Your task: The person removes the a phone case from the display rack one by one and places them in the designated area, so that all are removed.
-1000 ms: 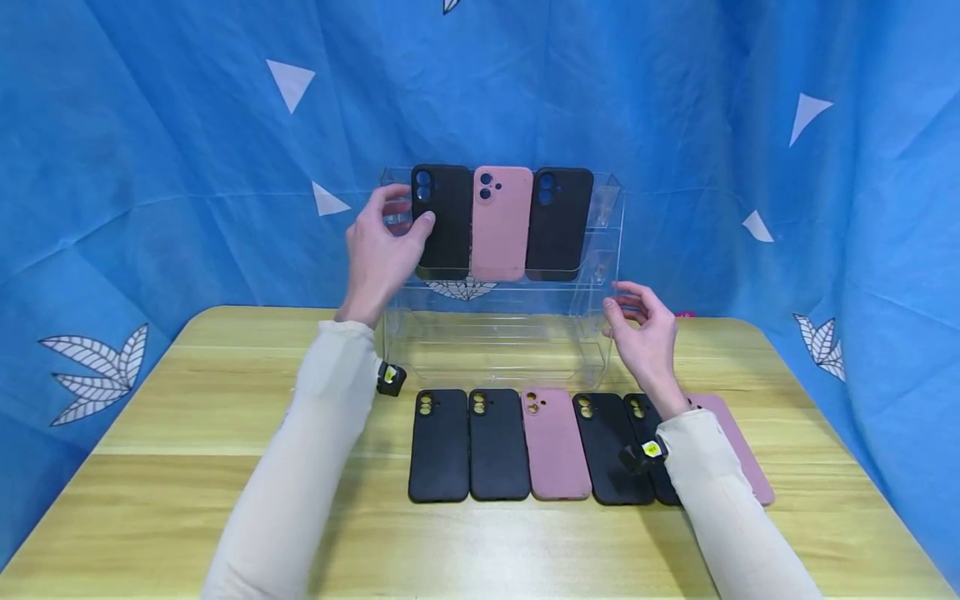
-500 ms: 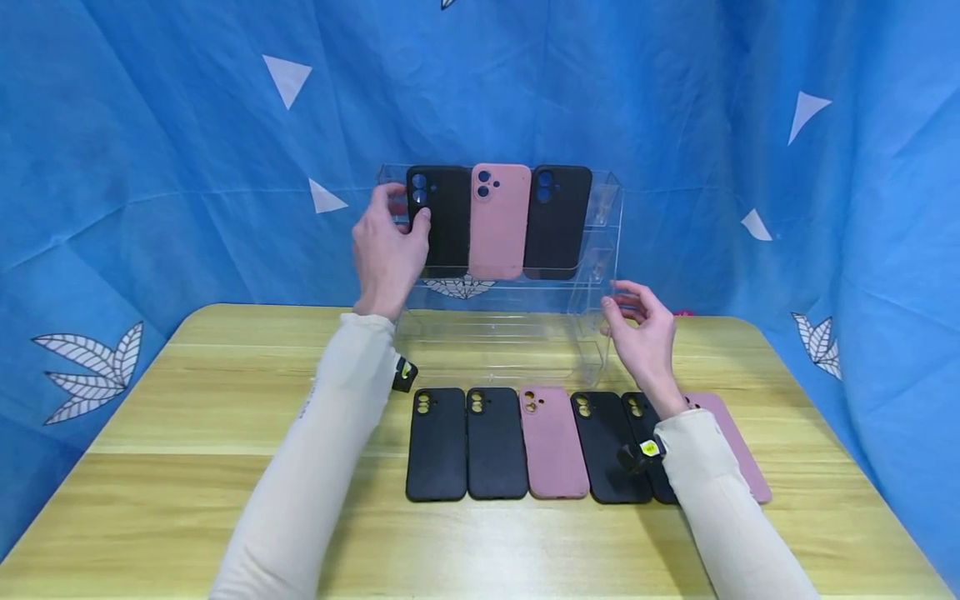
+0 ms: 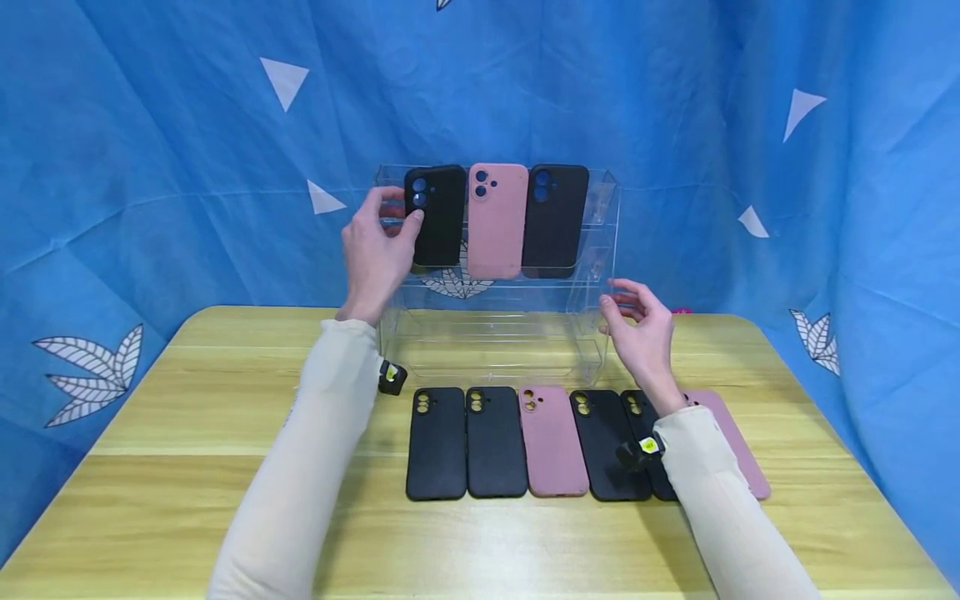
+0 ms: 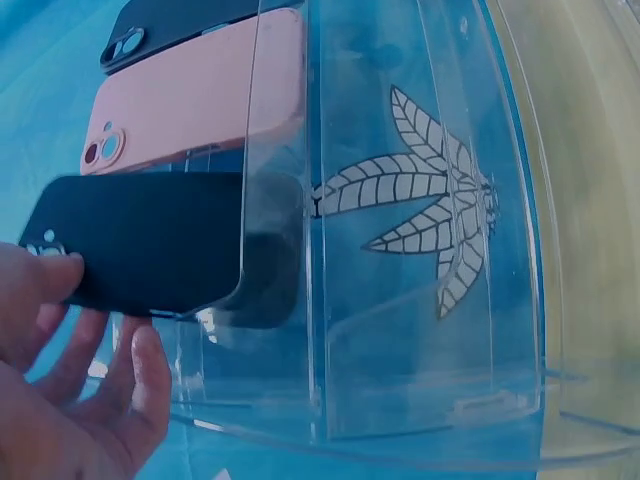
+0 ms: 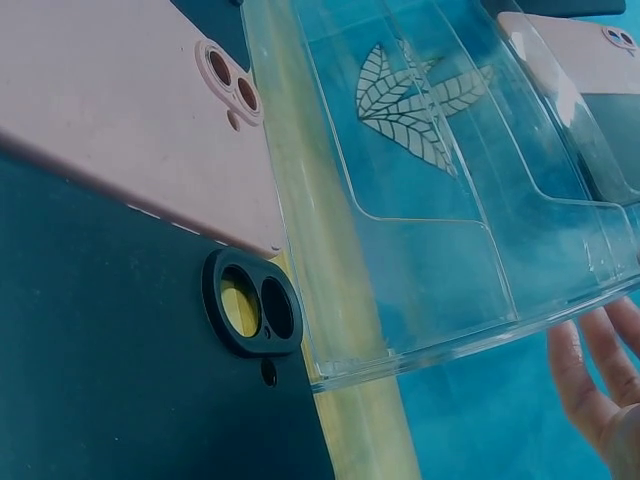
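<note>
Left hand (image 3: 375, 250) grip pinching black case (image 3: 435, 215) at far-left top tier of clear rack (image 3: 600, 250), right hand (image 3: 637, 329) grip released beside rack's right wall, left wrist view alone shows case bottom raised above tier lip.

Wood table (image 3: 187, 433) w/ clear rack (image 3: 495, 350), six cases (image 3: 553, 442)
</note>
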`<act>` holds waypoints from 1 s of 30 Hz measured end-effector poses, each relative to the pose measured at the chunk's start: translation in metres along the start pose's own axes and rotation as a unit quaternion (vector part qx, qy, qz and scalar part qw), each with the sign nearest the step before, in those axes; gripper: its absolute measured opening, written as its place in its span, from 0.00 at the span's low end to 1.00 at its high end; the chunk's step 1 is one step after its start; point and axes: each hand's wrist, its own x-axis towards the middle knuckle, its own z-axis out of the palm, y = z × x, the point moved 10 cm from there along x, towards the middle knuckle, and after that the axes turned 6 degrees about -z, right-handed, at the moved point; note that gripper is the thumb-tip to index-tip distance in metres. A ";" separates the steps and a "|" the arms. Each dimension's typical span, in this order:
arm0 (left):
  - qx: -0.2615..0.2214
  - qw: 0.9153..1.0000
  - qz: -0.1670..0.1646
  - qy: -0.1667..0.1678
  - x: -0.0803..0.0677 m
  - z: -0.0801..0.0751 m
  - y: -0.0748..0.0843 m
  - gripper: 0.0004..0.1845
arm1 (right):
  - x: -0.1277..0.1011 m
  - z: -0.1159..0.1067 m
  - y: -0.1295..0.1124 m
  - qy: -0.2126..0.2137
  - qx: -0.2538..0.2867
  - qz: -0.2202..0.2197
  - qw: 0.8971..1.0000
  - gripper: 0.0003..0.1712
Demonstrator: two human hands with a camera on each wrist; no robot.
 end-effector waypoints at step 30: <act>-0.218 0.973 0.053 -0.053 -0.025 -0.018 0.005 0.22 | -0.002 0.001 0.008 -0.012 0.007 0.020 1.000 0.21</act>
